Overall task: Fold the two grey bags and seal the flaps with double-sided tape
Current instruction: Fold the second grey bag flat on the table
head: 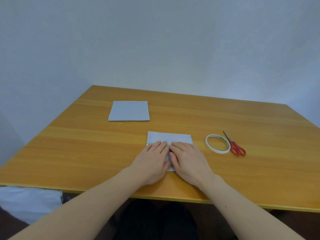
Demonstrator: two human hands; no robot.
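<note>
A folded grey bag [129, 111] lies flat at the back left of the wooden table [86, 144]. A second grey bag [170, 137] lies near the middle of the table. My left hand [152, 161] and my right hand [187, 160] rest flat on its near part, side by side, fingers extended and pressing down. Both hands cover most of this bag; only its far strip and a sliver between my hands show. A roll of double-sided tape [217, 143] lies to the right of my hands.
Red-handled scissors [235, 144] lie just right of the tape roll. A pale wall stands behind the table. White plastic material [29, 201] sits below the table's near left edge.
</note>
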